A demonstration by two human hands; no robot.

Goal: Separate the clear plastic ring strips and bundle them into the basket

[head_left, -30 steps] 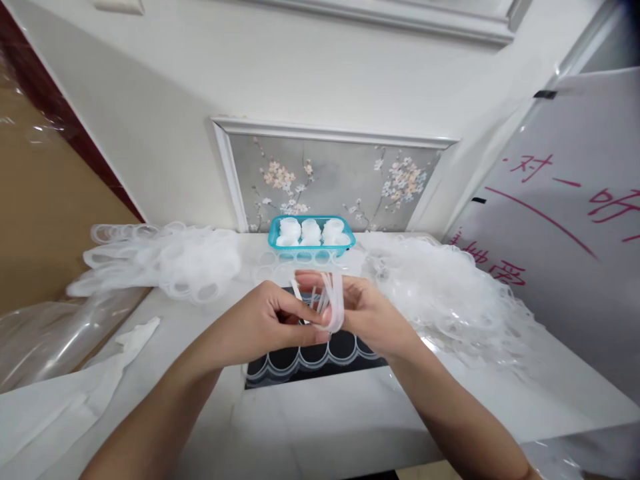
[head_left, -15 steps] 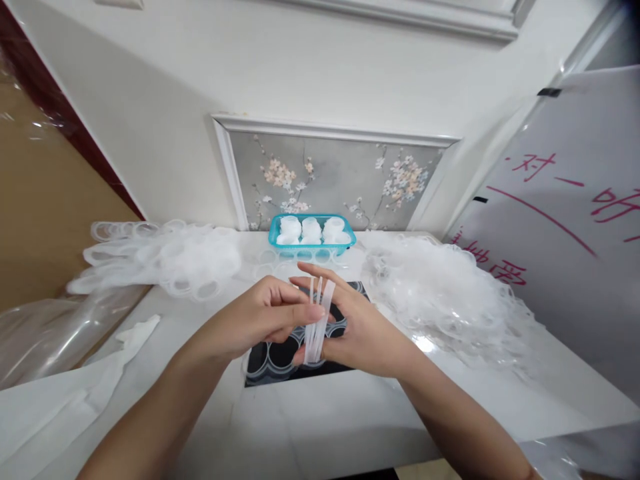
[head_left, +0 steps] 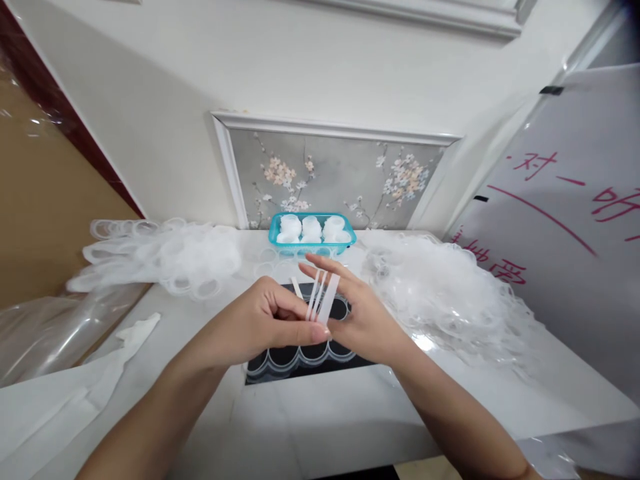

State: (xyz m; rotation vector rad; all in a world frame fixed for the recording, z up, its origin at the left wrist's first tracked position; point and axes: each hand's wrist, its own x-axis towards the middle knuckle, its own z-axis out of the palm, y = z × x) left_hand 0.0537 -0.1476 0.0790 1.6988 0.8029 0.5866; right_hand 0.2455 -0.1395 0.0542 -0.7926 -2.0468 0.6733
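Observation:
Several thin translucent white rings (head_left: 328, 298), one band wider than the others, are looped round the fingers of my right hand (head_left: 360, 317). Two fingers of that hand stretch out past the rings, and its thumb is hidden. From the left, my left hand (head_left: 287, 320) pinches the lower part of the same rings between thumb and curled fingers. Both hands are held above a black mat (head_left: 260, 377) printed with pale circles. A short white strip (head_left: 297, 287) shows at the mat's far edge, just behind my left hand.
Behind the mat stands a teal basket (head_left: 313, 247) with several white rolled pieces in it. Heaps of translucent rings lie to the left (head_left: 185, 260) and right (head_left: 445, 300) on the white table (head_left: 240, 427). A whiteboard (head_left: 565, 193) leans at the right; clear plastic wrap (head_left: 55, 333) is at the left.
My left hand has shifted slightly down along the rings, its thumb now at their lower part. My right thumb, visible before below the rings, is now hidden.

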